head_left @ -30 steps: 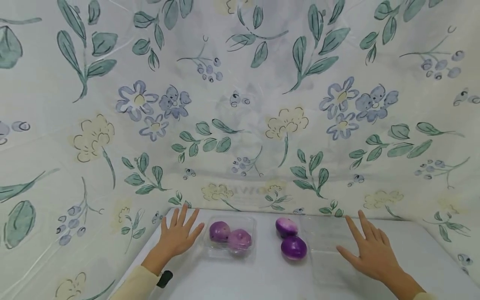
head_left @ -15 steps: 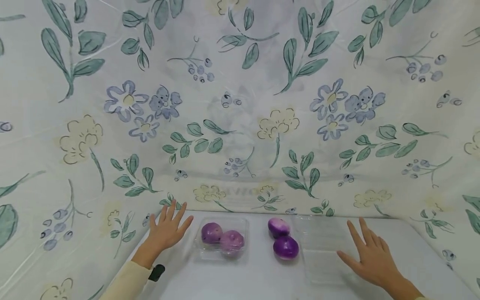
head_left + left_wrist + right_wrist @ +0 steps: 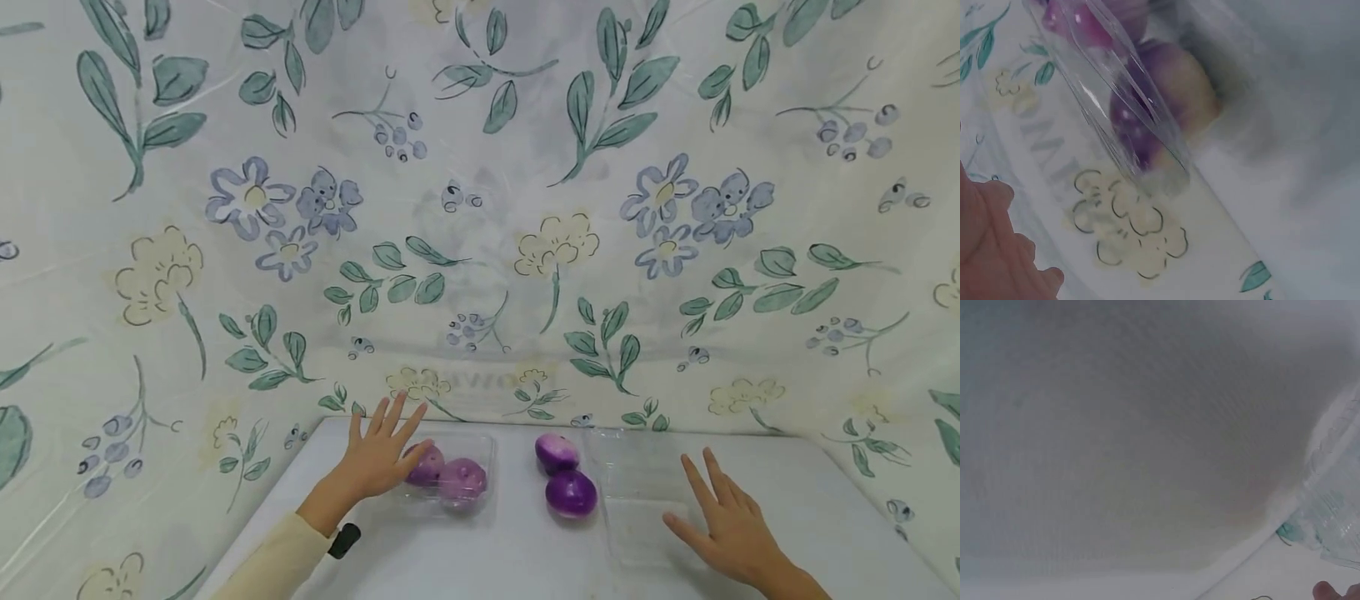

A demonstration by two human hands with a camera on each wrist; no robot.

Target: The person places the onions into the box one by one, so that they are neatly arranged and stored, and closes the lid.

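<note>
My left hand is spread with straight fingers, its thumb overlapping the left side of a clear plastic box in the head view. Two round, mauve, vegetable-like pieces sit inside that box; the left wrist view shows them through the plastic, with the fingers apart from it. My right hand, fingers extended, holds nothing near the right side of another clear plastic container. Between the containers, a glossy purple round piece lies in front of a purple-and-white one.
The white table ends against a hanging floral sheet at the back. A black wrist device shows beside the left sleeve. The right wrist view is mostly blurred grey, with clear plastic at its right edge.
My left hand has moved right, from beside the left box to overlapping it. The right hand has shifted slightly left and nearer. The round pieces and containers stay put on the table.
</note>
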